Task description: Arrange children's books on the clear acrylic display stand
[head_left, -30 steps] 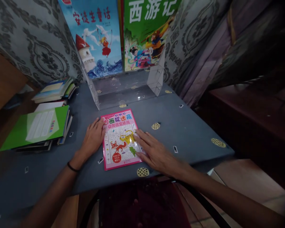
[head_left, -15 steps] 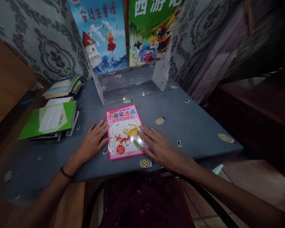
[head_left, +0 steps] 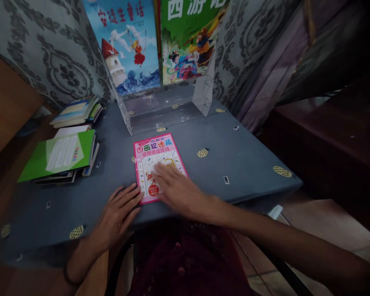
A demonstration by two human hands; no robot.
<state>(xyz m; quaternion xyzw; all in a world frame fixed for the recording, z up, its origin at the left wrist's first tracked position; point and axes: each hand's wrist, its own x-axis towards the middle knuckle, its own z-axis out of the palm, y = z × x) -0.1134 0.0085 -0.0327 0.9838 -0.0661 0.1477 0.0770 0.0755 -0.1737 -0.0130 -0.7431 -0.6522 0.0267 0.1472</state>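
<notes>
Fingers (head_left: 166, 174) of the right hand (head_left: 186, 197) are straight over the lower cover of the pink book (head_left: 152, 153), gripping nothing; the left hand (head_left: 114, 217) is uncurled too, fingertips at the book's lower left edge. Book lies flat on the table (head_left: 249, 160), close in front of the clear stand (head_left: 203, 95) — I'd brace with the left so it can't skate and keep the right palm low — right's blurred, can't confirm firm contact.
</notes>
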